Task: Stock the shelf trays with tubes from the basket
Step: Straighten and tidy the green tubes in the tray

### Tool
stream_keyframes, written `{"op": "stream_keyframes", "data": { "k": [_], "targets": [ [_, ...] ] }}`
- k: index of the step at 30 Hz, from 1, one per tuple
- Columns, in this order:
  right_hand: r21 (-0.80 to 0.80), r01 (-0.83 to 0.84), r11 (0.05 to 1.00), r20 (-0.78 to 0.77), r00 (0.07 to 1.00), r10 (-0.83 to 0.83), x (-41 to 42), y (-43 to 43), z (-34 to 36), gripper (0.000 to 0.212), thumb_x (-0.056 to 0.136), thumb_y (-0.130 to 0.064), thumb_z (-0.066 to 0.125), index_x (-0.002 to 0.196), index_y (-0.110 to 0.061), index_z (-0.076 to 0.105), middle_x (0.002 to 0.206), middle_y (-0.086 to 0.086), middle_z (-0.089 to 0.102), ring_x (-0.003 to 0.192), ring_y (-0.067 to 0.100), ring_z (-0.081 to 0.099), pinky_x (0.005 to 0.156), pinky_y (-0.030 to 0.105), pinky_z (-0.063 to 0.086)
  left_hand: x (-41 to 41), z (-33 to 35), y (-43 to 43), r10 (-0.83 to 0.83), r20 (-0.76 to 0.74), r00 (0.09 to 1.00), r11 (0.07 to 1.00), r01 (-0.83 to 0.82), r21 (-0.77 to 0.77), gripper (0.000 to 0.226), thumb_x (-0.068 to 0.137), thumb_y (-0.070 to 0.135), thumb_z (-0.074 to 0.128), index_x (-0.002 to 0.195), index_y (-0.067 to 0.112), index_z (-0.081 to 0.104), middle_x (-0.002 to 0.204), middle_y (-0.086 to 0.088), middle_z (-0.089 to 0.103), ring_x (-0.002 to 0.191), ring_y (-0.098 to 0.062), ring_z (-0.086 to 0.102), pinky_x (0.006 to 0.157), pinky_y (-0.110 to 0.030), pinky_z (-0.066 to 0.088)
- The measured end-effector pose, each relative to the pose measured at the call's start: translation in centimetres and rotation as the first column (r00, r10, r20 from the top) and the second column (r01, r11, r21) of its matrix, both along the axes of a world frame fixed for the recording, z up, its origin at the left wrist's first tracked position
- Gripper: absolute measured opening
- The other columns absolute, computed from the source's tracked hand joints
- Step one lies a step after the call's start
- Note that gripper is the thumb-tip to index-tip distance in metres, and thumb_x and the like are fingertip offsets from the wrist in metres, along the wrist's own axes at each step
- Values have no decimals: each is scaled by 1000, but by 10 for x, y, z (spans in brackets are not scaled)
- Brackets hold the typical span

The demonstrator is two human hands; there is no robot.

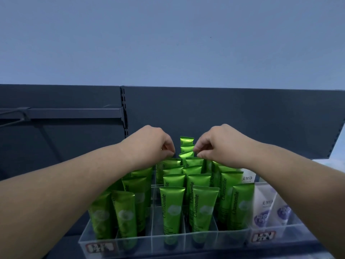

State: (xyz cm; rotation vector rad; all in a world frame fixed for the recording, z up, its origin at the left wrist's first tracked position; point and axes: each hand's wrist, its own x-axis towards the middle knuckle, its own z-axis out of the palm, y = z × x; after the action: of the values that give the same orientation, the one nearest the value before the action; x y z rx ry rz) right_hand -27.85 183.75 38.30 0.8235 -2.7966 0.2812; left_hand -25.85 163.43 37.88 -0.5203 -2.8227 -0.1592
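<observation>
a dark grey metal back panel (242,118) stands behind a clear plastic divided tray (149,238) packed with upright glossy green tubes (171,206) printed "chamomile". white tubes with purple flowers (265,212) stand just right of them. the red-and-white front labels (101,247) are too blurred to read. the right hand (220,144) has a pinching grip on a rear green tube (186,142). the left hand (149,144) curls at the tube tops; i cannot tell its grip.

Chamomile tubes (172,208) upright in rows in the left tray (145,245), other tubes (263,208) in the right tray (291,232).

Shop, slotted shelving (124,113), price-tagged display trays (168,238)
</observation>
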Motion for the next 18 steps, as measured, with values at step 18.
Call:
{"op": "stream_keyframes", "data": {
  "k": [18],
  "targets": [
    [47,-34,998,65,997,31,-11,-12,-14,15,90,-20,65,101,-24,74,81,-12,65,67,-4,51,70,16,41,-7,-6,5,62,82,995,987,-48,-154,19,92,28,59,107,26,71,104,7,70,96,-11,63,87,-26,50]
  ]
}}
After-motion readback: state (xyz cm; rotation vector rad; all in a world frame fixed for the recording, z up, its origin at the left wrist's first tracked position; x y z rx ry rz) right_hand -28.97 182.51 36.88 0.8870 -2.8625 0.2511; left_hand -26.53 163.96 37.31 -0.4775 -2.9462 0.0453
